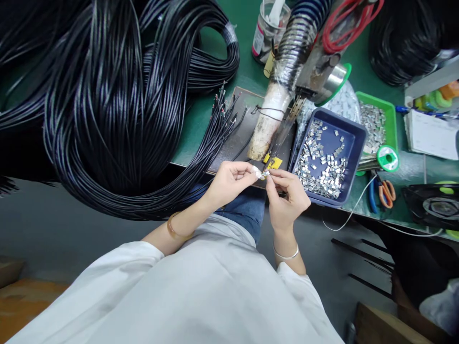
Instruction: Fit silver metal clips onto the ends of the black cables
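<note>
At the bench's front edge my left hand (233, 180) and my right hand (288, 197) meet, both closed in a pinch. A small silvery metal connector (266, 174) shows between the fingertips, held by my right thumb and finger. Something white covers a left fingertip; what the left fingers pinch is too small to make out. Just beyond the fingertips sits a yellow fixture (274, 163), under the lower end of a wrapped duct hose (267, 117) and a metal tool stand (317, 71). Right of my hands, a blue tray (355, 138) holds many similar metal pieces.
Large coils of black cable (118, 95) cover the left, their stripped ends (225, 114) lying on a dark board (247, 95). A green tray (390, 114), a solder spool (387, 158), pliers (387, 193) and a jar (265, 36) stand around. Someone's dark-clothed leg (416, 253) is at right.
</note>
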The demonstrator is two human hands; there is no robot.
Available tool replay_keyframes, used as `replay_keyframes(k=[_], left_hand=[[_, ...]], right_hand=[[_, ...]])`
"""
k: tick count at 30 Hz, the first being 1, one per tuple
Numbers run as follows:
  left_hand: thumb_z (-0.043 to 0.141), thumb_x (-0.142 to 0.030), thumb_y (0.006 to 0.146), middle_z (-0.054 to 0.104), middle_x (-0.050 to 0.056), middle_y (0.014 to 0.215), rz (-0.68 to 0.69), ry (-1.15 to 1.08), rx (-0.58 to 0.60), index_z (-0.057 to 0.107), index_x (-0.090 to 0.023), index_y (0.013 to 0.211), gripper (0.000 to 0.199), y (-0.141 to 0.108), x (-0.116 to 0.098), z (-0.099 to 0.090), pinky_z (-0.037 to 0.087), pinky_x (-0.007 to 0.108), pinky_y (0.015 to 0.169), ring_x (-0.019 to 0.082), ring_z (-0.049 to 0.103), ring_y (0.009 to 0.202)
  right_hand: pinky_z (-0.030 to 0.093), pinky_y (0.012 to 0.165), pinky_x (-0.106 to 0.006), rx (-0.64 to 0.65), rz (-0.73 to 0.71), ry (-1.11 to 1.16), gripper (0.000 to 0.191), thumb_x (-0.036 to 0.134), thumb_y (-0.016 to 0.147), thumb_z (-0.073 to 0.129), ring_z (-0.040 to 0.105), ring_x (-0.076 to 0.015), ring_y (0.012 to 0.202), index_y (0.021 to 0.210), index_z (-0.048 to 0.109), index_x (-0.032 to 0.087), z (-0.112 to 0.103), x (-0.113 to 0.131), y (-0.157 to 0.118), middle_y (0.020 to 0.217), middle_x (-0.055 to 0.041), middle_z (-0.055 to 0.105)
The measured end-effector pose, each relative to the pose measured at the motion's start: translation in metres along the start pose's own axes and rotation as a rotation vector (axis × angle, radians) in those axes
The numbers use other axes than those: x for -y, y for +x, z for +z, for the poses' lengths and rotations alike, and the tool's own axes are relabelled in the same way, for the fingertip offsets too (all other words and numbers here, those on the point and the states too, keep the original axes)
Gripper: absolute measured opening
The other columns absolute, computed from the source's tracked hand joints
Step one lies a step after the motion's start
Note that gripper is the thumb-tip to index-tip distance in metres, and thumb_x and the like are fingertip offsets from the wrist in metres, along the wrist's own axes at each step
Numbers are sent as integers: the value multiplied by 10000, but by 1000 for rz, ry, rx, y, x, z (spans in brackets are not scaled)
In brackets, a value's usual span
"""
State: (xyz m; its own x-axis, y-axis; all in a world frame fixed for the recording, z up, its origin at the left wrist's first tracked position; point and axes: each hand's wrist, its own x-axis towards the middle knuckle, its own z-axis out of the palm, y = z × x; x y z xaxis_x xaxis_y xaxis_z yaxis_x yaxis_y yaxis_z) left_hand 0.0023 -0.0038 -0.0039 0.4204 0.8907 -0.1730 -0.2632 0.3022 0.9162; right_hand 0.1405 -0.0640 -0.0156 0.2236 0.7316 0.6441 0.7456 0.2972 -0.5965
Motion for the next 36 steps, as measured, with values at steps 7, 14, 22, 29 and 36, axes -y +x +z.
replay_keyframes(k=[7, 14, 22, 29, 36], left_hand=[[777, -294, 724, 719, 21, 710, 103, 61, -32, 735, -130, 740, 169, 2, 7, 0, 520, 203, 661, 106, 632, 658], [709, -225, 768, 714, 19, 674, 164, 167, -73, 776, -122, 817, 133, 3, 8, 1, 502, 188, 605, 102, 631, 623], [743, -230, 750, 787, 62, 816, 194, 190, -88, 792, -125, 828, 140, 1, 10, -3, 574, 219, 697, 152, 716, 747], [748, -228, 731, 777, 51, 784, 154, 142, -65, 794, -132, 814, 135, 2, 12, -3, 577, 223, 725, 144, 708, 741], [718, -196, 711, 631, -30, 534, 75, 93, -13, 790, -131, 822, 147, -2, 9, -3, 447, 177, 501, 61, 518, 462]], right_hand=[[559, 592, -225, 4, -49, -55, 74, 144, 862, 677, 727, -131, 845, 886, 677, 214, 2, -1, 2, 937, -24, 762], [613, 670, -236, 21, -39, 5, 130, 118, 841, 700, 728, -133, 899, 924, 700, 219, 2, -1, 6, 1005, -28, 751], [617, 698, -215, 44, -133, -49, 173, 102, 828, 706, 740, -129, 900, 943, 670, 226, 1, -3, 5, 1031, -31, 756], [610, 716, -239, 66, -68, -1, 118, 132, 855, 679, 740, -141, 911, 920, 660, 228, 1, -6, 4, 989, -23, 758], [449, 494, -179, 33, 25, -9, 78, 205, 908, 626, 576, -54, 475, 977, 657, 228, -15, -7, 0, 688, 62, 671]])
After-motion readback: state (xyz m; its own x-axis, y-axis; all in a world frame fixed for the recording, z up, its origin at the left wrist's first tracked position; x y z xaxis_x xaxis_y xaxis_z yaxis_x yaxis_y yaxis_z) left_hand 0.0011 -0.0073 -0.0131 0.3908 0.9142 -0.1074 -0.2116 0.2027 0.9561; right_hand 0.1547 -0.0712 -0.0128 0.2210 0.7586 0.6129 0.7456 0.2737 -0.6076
